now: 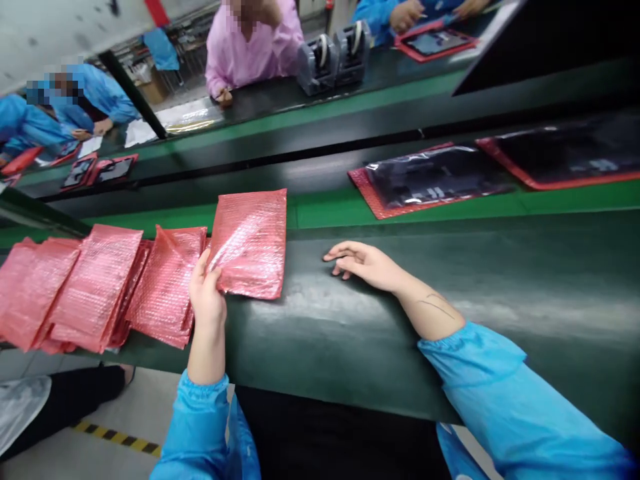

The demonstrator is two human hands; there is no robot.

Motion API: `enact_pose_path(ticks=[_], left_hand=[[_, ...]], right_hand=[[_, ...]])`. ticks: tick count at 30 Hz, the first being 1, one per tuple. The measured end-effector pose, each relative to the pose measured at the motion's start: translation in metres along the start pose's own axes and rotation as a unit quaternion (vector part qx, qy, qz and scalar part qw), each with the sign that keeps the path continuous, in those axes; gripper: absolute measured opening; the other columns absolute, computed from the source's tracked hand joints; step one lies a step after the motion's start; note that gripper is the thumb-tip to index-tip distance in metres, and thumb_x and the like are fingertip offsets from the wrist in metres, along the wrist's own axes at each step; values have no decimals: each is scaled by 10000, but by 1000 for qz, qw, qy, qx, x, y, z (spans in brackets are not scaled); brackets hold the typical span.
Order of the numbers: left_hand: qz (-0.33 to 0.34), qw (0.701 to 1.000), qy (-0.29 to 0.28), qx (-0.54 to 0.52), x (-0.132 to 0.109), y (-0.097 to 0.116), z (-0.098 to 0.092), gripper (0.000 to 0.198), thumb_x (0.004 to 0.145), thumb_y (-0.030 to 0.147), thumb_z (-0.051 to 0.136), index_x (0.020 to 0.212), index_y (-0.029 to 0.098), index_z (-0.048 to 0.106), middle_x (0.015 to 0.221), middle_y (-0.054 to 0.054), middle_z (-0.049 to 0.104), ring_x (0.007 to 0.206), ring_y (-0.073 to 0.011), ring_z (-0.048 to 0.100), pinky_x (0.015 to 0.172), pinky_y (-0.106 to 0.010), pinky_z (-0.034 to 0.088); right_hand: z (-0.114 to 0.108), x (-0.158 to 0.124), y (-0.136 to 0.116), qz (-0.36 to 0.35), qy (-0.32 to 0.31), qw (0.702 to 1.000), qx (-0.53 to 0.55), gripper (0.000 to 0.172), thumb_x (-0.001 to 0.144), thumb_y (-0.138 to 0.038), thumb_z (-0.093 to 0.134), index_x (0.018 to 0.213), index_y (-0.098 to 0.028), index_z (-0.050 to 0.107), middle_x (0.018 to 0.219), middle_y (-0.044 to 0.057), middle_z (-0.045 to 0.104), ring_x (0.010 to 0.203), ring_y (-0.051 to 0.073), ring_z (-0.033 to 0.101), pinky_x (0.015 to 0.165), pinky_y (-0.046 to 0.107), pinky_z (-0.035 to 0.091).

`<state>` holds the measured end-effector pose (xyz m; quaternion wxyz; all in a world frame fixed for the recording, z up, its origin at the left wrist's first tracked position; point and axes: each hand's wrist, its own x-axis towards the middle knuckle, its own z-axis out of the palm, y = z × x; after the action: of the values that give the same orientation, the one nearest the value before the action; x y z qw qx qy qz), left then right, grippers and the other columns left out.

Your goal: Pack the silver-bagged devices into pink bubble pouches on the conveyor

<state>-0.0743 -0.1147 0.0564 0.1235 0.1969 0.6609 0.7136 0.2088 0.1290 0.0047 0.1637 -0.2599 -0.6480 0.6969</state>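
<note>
Bubble-wrap pouch (253,243), long axis pointing forward, is pinched at its left edge by the left hand (207,298). Apart, rightward, the right hand (367,265) is empty, loosely curled.

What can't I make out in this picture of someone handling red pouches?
Head view: whatever the held red pouch may contain, hidden by its own bubbled surface.
Head view: some fingers of the left hand, hidden behind that pouch.
Head view: part of the leftmost pouches, cut off by the left edge.
Head view: the rightmost dark panel's far end, cut off by the right edge.
Head view: details of the distant dark items, too small and blurred.
</note>
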Motion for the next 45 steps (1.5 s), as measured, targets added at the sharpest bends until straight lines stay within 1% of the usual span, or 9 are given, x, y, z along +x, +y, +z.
enact_pose_path(ticks=[7, 10, 16, 23, 27, 32, 37, 41, 45], left_hand=[[21, 977, 81, 195, 38, 52, -144, 590, 733, 299, 663, 1297, 137, 731, 1320, -147, 710, 1289, -321, 651, 1194, -469, 500], [75, 900, 107, 416, 47, 60, -160, 546, 754, 298, 684, 1267, 117, 724, 1285, -203, 673, 1373, -406, 563, 1260, -624, 382], [170, 795, -176, 555, 22, 29, -74, 582, 933, 387, 659, 1483, 198, 614, 1591, -203, 517, 1526, -429, 417, 1296, -694, 275], [35, 788, -35, 614, 52, 17, -47, 594, 1032, 309, 480, 1597, 124, 488, 1673, -297, 372, 1586, -482, 313, 1244, -819, 196], [121, 801, -19, 586, 46, 17, -10, 619, 976, 239, 547, 1570, 76, 485, 1667, -325, 357, 1602, -506, 263, 1257, -820, 147], [228, 833, -287, 413, -1, -19, 91, 584, 981, 305, 616, 1538, 149, 541, 1626, -218, 475, 1531, -381, 448, 1303, -570, 364], [207, 832, -325, 400, -14, -60, 132, 485, 950, 268, 627, 1429, 196, 646, 1628, -173, 496, 1542, -385, 433, 1316, -630, 304], [219, 842, -313, 382, -4, -68, 125, 399, 947, 237, 600, 1332, 234, 705, 1573, -129, 566, 1501, -350, 488, 1294, -600, 355], [232, 836, -318, 383, -5, -69, 123, 373, 950, 236, 612, 1309, 225, 712, 1583, -128, 555, 1502, -357, 483, 1285, -609, 365]], right_hand=[[13, -2, 1, 40, 35, 997, -64, 712, 668, -797, 888, 1007, -191, 732, 1154, 177, 776, 835, 251, 751, 662, 356, 600], [17, -1, 0, 41, 47, 995, -72, 726, 649, -817, 880, 988, -192, 736, 1106, 167, 783, 816, 251, 746, 645, 352, 591], [23, 1, -6, 36, 69, 993, -86, 726, 644, -821, 873, 952, -179, 730, 1018, 157, 777, 754, 223, 727, 585, 314, 559], [26, 0, -2, 21, 85, 994, -60, 667, 666, -762, 886, 936, -176, 716, 1003, 150, 771, 711, 196, 706, 526, 275, 540], [15, 12, -2, 21, 48, 997, -49, 614, 717, -704, 867, 1011, -188, 713, 1089, 150, 773, 726, 202, 716, 519, 278, 547], [-67, 49, -28, -39, 295, 930, -216, 436, 837, -564, 746, 1012, -169, 690, 1112, 174, 751, 996, 286, 720, 905, 437, 615], [-170, 71, -57, 141, 487, 762, -402, 798, 874, -476, 791, 1491, -39, 534, 1512, 287, 542, 1451, 401, 500, 1250, 534, 368], [-200, 81, -60, 242, 468, 748, -404, 1122, 789, -556, 916, 1574, 70, 416, 1530, 372, 477, 1461, 450, 477, 1252, 528, 376], [-191, 89, -67, 227, 439, 798, -346, 923, 687, -443, 1014, 1350, 69, 626, 1352, 339, 627, 1354, 432, 571, 1223, 508, 426]])
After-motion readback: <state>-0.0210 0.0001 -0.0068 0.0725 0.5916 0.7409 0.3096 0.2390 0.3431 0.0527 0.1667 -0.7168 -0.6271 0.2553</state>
